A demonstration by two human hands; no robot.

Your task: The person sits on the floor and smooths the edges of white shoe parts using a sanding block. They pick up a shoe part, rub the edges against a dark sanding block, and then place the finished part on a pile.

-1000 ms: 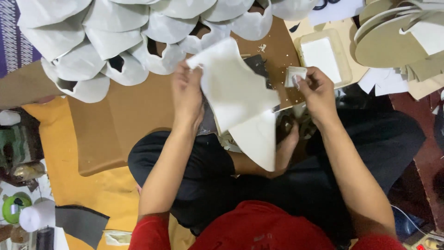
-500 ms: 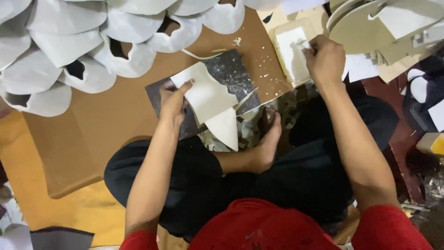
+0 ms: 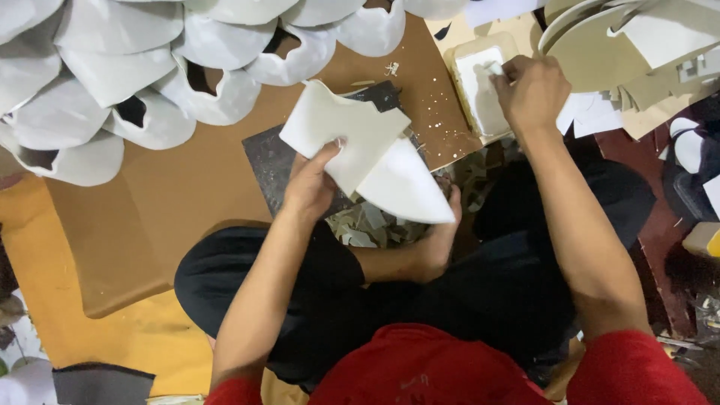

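Two hands are at work above a brown board (image 3: pixel 187 202) laid on the floor. The left hand (image 3: pixel 311 187) is closed on a white cut sheet (image 3: pixel 367 150) — thumb on top, fingers curled beneath — and holds it over a dark square mat (image 3: pixel 270 161) on the board, just in front of the person's crossed legs. The right hand (image 3: pixel 532 90) reaches away to a shallow cream rectangular tray (image 3: pixel 480 82) at the board's far right corner; its fingers are pinched together over the tray's white contents, though what they grip is too small to tell. White shaped pieces (image 3: pixel 112 82) lie in overlapping rows along the board's far edge. Beige flat cut-outs (image 3: pixel 600 45) are stacked to the right of the tray — well apart from the sheet. Pale scraps (image 3: pixel 367 229) lie between the legs, below the sheet.
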